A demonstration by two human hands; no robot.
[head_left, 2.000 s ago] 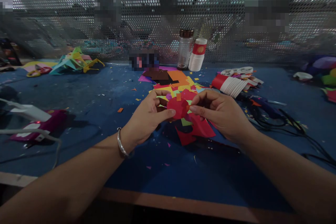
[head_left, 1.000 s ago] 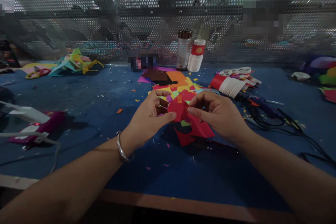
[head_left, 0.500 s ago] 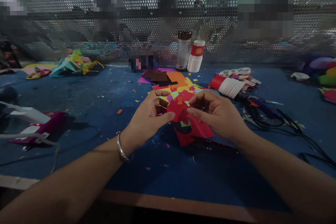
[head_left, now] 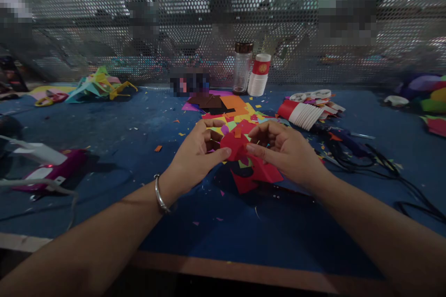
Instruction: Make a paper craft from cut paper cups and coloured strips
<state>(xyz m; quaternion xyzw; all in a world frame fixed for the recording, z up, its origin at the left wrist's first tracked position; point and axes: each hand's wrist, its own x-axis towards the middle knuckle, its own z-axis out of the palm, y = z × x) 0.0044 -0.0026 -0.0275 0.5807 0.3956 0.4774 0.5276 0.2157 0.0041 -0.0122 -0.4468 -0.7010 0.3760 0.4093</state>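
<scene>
A round piece of red paper [head_left: 234, 145] is held up above the table at the middle of the head view. My left hand [head_left: 200, 155] pinches its left edge, thumb in front and fingers behind. At the opposite edge, my right hand [head_left: 284, 151] has its thumb and fingertips closed on the paper. A small orange paper strip [head_left: 238, 132] shows at the top of the disc; whether it is stuck on cannot be told. Cut red paper [head_left: 244, 183] with a curved notch lies beneath the hands, among colourful scraps [head_left: 223, 120].
Behind stand a clear bottle [head_left: 242, 69] and stacked paper cups [head_left: 258, 76]; another cup stack [head_left: 301, 113] lies at right. A dark glue gun [head_left: 353, 143] trails black cable. At left are a purple power bank [head_left: 59, 171], scissors [head_left: 52, 97] and folded paper [head_left: 92, 86].
</scene>
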